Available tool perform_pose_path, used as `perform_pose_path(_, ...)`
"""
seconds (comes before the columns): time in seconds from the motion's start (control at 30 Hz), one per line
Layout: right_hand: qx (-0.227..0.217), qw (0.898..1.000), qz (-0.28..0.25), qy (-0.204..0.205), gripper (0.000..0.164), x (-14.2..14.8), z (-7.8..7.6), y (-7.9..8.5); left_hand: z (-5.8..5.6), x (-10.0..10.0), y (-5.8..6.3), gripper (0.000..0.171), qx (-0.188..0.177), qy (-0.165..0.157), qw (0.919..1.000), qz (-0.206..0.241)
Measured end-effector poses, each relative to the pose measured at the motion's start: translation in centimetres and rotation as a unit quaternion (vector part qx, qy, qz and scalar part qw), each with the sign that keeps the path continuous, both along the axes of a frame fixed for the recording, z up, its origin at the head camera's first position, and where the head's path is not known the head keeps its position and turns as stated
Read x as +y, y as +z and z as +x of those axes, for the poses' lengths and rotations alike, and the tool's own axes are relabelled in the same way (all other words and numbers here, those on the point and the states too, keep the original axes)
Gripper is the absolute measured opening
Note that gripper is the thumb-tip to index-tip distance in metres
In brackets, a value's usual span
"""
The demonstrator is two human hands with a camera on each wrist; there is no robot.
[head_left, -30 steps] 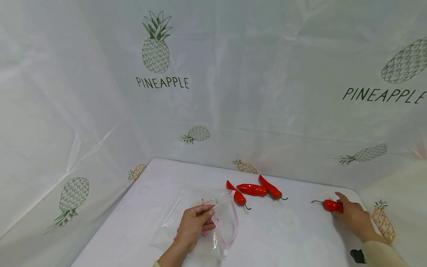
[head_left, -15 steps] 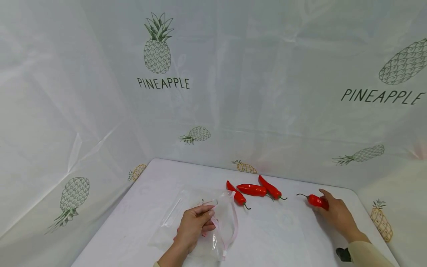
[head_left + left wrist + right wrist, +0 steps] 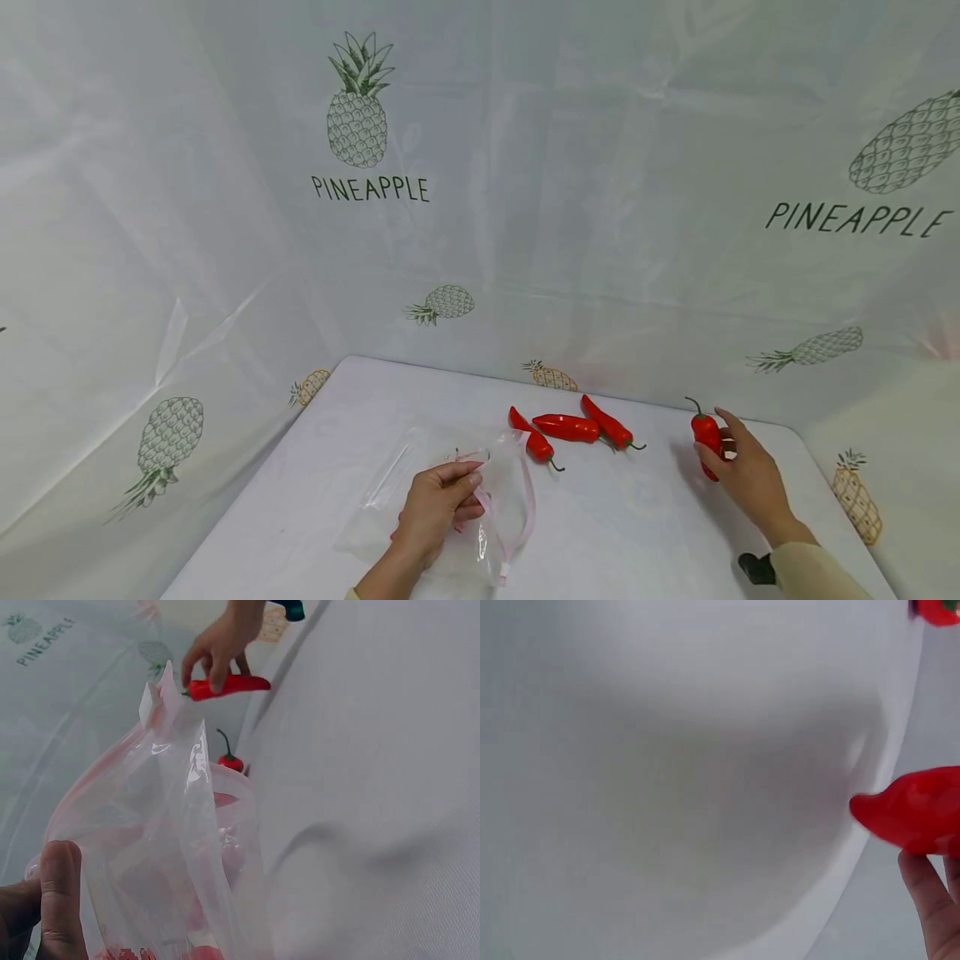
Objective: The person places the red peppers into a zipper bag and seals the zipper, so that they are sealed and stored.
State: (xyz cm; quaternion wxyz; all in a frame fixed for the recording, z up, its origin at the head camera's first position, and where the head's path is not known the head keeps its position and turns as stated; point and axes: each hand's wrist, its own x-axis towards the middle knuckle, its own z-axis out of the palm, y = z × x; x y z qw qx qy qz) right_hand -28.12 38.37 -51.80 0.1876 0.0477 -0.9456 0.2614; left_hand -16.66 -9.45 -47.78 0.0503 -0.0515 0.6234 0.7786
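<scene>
My left hand (image 3: 441, 507) pinches the pink-edged rim of a clear zip bag (image 3: 375, 508), whose mouth gapes toward the right. Red shapes show through the plastic, partly covered by the hand. In the left wrist view the thumb (image 3: 60, 892) presses on the bag's edge. Over the right side of the table my right hand (image 3: 750, 477) holds a red chili pepper (image 3: 705, 432) between thumb and fingers, stem up. The right wrist view shows the pepper's pointed tip (image 3: 877, 810) above the white surface, fingers beneath it.
Several peppers lie toward the back of the white table (image 3: 630, 517): a left pepper (image 3: 538, 447) partly behind the bag's rim, a middle pepper (image 3: 566, 427) and a right pepper (image 3: 607, 422). A pineapple-print sheet (image 3: 600, 208) hangs behind the table.
My right hand has moved left from the table's right edge with the pepper and turned it from lying sideways to stem up. The left hand and bag stay put.
</scene>
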Motion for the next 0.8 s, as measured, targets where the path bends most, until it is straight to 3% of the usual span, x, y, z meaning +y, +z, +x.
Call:
perform_pose_path(0.2, -0.028, 0.999, -0.038, -0.027, 0.075, -1.7, 0.7, 0.4, 0.1, 0.0, 0.2, 0.038, 0.000, 0.000, 1.0000, 0.003)
perform_pose_path(0.63, -0.049, 0.989, -0.131, -0.038, 0.074, -4.9, 2.4, 0.8, 0.0, 0.0, 0.2, 0.032, 0.002, 0.001, 1.0000, -0.007)
perform_pose_path(0.8, -0.062, 0.982, -0.176, -0.038, 0.073, -6.0, 3.0, 1.0, -0.1, 0.1, 0.2, 0.032, 0.003, 0.002, 1.0000, -0.007)
